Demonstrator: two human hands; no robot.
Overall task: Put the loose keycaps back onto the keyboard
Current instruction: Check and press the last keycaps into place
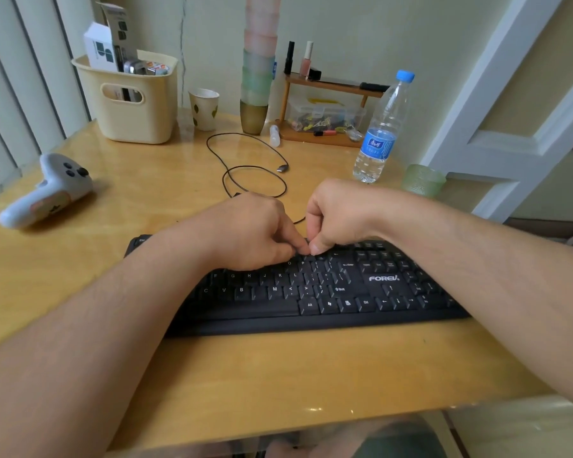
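A black keyboard marked FOREV lies across the yellow table. My left hand and my right hand meet over its upper rows, near the number keys above O and P. Both have their fingers curled, and the fingertips touch each other and press down at one spot. Any keycap between those fingertips is hidden, so I cannot tell whether either hand holds one. My forearms cover the keyboard's left end and right end. No loose keycap shows on the table.
The keyboard's black cable loops behind my hands. A white game controller lies at the left. A water bottle and green glass stand at the right. A cream basket, paper cup, stacked cups and wooden shelf line the back.
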